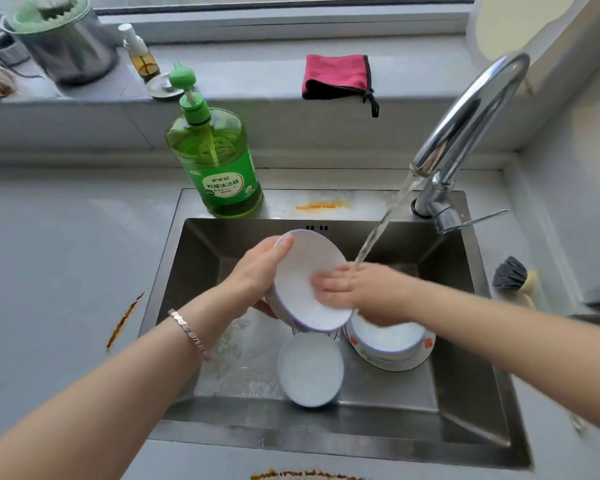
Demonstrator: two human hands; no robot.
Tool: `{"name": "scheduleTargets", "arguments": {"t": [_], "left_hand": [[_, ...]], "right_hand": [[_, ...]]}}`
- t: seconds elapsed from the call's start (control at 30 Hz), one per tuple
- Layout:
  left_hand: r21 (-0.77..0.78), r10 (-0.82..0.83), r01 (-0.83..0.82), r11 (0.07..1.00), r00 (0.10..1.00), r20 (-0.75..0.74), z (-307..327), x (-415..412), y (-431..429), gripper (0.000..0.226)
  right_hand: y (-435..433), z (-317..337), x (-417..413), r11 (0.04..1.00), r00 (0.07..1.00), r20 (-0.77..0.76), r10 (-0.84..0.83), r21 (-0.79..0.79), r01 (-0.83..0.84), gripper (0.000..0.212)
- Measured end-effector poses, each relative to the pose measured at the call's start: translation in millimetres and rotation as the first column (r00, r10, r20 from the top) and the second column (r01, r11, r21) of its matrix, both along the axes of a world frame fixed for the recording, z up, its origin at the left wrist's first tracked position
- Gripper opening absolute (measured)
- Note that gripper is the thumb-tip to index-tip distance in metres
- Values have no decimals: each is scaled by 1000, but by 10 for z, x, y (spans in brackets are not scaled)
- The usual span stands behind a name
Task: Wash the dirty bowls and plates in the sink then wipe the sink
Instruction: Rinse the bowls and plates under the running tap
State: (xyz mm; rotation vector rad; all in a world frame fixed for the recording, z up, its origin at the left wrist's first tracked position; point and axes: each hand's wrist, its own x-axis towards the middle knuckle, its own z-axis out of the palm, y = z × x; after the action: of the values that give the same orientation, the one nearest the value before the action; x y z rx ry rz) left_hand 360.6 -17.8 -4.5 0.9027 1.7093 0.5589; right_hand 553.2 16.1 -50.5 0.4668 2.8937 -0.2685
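In the sink (465, 382), near its front wall, a small bowl (310, 370) waits; above the sink's middle the left hand (257, 271) grips a tilted bowl (302, 306) by its rim, likely to face the stream (385, 220); the right hand (347, 287), fingers flat and holding nothing, rubs its inside; behind the sink lies a pink cloth (336, 76), probably for wiping.

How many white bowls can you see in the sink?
3: tilted bowl in left hand, low bowl on steel sink floor, patterned bowl under right hand; more may hide beneath.

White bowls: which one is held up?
The tilted white round bowl gripped by the left hand; the other two sit low in the steel sink.
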Motion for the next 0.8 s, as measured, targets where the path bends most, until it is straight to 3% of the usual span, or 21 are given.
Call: {"name": "scheduleTargets", "arguments": {"t": [0.13,0.2,0.27,0.3,0.4,0.47,0.57,0.63,0.7,0.73,0.8], "left_hand": [[-169,-80,103,980,987,138,65,57,35,39],[-180,-76,102,978,987,142,81,35,85,41],[-205,6,23,979,991,137,92,11,126,45],[-228,67,-34,973,988,141,93,8,132,47],[-290,180,-135,948,974,137,69,11,127,55],[-309,230,-178,934,963,141,67,22,118,57],[-304,260,-208,930,955,143,118,27,127,54],[-213,169,-143,967,980,109,133,77,117,51],[4,-56,57,998,994,-96,63,170,74,41],[110,-137,164,980,966,-218,-2,228,28,38],[265,-200,306,915,911,-360,-143,383,-88,46]], "right_hand": [[332,178,-84,960,987,70,141,233,-154,81],[345,117,-80,961,987,79,139,231,-153,86],[225,83,-25,997,974,223,33,63,-48,83],[153,48,-4,999,978,209,-23,-38,31,79],[-88,53,-35,910,960,-32,-278,-330,252,45],[-248,63,-91,764,814,-213,-540,-531,368,25],[-390,88,-142,558,562,-296,-772,-738,378,27],[-411,127,-134,253,343,-152,-927,-929,271,31],[-377,150,-107,-55,108,64,-992,-995,86,13],[-355,160,-83,-152,31,153,-988,-988,20,8],[-312,176,-33,-245,-64,250,-966,-966,-79,16]]}}
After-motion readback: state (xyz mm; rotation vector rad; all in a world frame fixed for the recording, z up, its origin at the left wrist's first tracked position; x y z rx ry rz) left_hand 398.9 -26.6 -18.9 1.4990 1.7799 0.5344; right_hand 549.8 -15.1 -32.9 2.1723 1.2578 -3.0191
